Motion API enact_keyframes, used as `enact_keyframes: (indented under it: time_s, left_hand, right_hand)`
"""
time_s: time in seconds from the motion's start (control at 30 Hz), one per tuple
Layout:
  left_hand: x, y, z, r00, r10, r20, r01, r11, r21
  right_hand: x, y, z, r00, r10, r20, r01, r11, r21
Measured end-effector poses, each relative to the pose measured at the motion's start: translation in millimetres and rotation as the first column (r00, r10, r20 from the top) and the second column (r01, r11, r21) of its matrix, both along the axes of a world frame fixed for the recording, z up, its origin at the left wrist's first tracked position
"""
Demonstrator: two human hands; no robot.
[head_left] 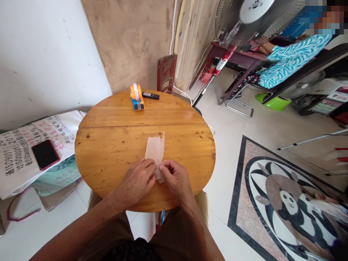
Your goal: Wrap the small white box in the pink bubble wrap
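Observation:
A thin, pale sheet that looks like tissue paper (154, 148) lies on the round wooden table (114, 145), its far end ragged with a narrow strip sticking up at the right. My left hand (140, 177) closes on the sheet's near part, fingertips pressed together. Opposite it, my right hand (175, 178) pinches the same crumpled near end between thumb and forefinger. Part of the sheet is hidden behind my fingers.
A tape dispenser (136, 97) and a black remote-like device (150, 95) sit at the table's far edge. Left are sacks with a phone (45, 154) on top. A standing fan (255, 21) and a seated person (296, 61) are at the right.

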State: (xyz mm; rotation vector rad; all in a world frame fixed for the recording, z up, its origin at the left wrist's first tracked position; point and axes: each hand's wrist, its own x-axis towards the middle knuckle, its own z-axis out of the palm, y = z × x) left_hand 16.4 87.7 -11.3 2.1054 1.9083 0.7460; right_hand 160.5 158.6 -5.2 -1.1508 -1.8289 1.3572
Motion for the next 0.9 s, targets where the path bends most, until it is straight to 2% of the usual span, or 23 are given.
enact_keyframes:
  time_s: [0.17,0.33,0.4,0.53,0.63,0.7,0.8,0.9]
  left_hand:
    - [0,0,-2.0,0.991,0.012,0.134,-0.011,1.000,-0.009]
    - [2,-2,-4.6,0.951,0.063,0.304,-0.055,0.998,-0.035]
    - [2,-5,-4.9,0.916,0.127,0.382,-0.110,0.992,-0.065]
    - [1,-5,-3.3,0.786,0.218,0.578,-0.180,0.976,-0.123]
    - [3,1,-2.0,0.772,0.282,0.570,-0.231,0.959,-0.161]
    - [4,5,-2.9,0.798,0.292,0.527,-0.239,0.956,-0.168]
    - [5,6,-6.4,0.833,0.230,0.503,-0.182,0.973,-0.144]
    - [5,4,-7.9,0.837,0.212,0.505,-0.154,0.976,-0.154]
  right_hand:
    - [-9,-8,7.6,0.995,0.044,0.092,-0.055,0.992,0.111]
    - [-2,-12,16.3,0.981,0.142,0.134,-0.160,0.977,0.143]
    - [1,-13,14.4,0.975,0.159,0.157,-0.184,0.969,0.163]
    - [5,-17,4.8,0.954,0.136,0.266,-0.201,0.951,0.236]
    - [8,-18,0.5,0.945,0.110,0.306,-0.199,0.941,0.275]
    - [10,-16,1.0,0.948,0.144,0.283,-0.216,0.946,0.242]
    - [12,-9,4.2,0.958,0.246,0.149,-0.259,0.963,0.074]
    - [14,7,6.5,0.976,0.220,0.002,-0.220,0.975,-0.033]
